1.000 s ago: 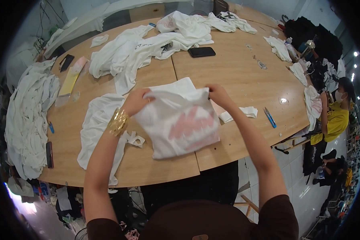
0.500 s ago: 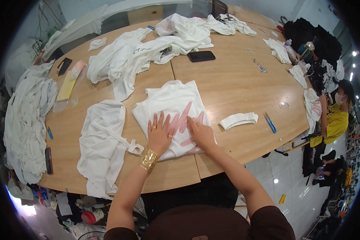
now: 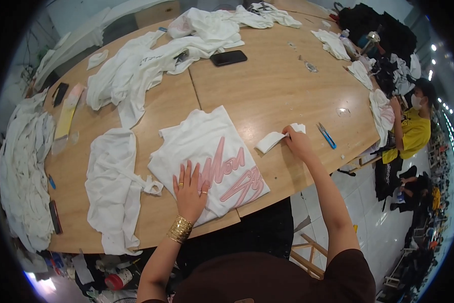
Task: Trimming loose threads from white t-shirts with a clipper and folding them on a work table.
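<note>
A folded white garment (image 3: 194, 139) with pink lettering lies on the table in front of me. My left hand (image 3: 190, 197) rests on it with the fingers stretched out, beside the lettering. To the right of the garment, my right hand (image 3: 299, 144) pinches a short white fabric band (image 3: 270, 143) near its middle. The band lies bent on the tabletop, and my fingers partly cover it. Blue-handled thread snips (image 3: 327, 137) lie just right of that hand.
Another white cloth piece (image 3: 111, 187) lies left of the garment. Piles of white fabric (image 3: 22, 171) fill the far left, with more cloth (image 3: 121, 76) at the back. A black phone (image 3: 229, 58) lies beyond the garment. A person in yellow (image 3: 411, 134) works at the right edge.
My right hand has left the garment and moved right to take hold of the white band, which is now bent. The pink lettering is uncovered. My left hand stays on the garment.
</note>
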Demonstrator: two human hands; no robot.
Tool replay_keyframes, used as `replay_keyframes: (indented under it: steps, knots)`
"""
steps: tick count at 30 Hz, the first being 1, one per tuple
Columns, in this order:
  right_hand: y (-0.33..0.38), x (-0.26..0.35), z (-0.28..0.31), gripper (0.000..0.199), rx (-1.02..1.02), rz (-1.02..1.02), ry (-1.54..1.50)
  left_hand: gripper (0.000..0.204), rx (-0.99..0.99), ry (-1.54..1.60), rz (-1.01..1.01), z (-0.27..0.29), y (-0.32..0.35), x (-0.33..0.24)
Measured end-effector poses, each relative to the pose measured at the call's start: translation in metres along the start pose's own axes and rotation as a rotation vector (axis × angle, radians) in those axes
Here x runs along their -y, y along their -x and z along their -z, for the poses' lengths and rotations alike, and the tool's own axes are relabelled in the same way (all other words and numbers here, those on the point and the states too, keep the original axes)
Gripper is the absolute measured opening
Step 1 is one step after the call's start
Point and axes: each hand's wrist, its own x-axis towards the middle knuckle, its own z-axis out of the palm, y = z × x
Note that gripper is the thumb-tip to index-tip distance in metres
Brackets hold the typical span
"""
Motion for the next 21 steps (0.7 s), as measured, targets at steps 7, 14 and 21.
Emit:
replay_keyframes:
  steps: [7,14,21]
  knots:
    - [0.034,0.154,-0.001,0.018,-0.125,0.176,-0.359,0.04,-0.159,0.601,0.253,0.045,0.005,0.015]
    - [0.041,0.187,-0.06,0.025,0.183,0.346,-0.225,0.05,0.098,0.181,-0.069,0.035,0.007,0.019]
    - [0.024,0.177,-0.009,0.015,0.227,0.156,-0.748,0.05,0.153,0.096,-0.027,0.046,0.015,0.007]
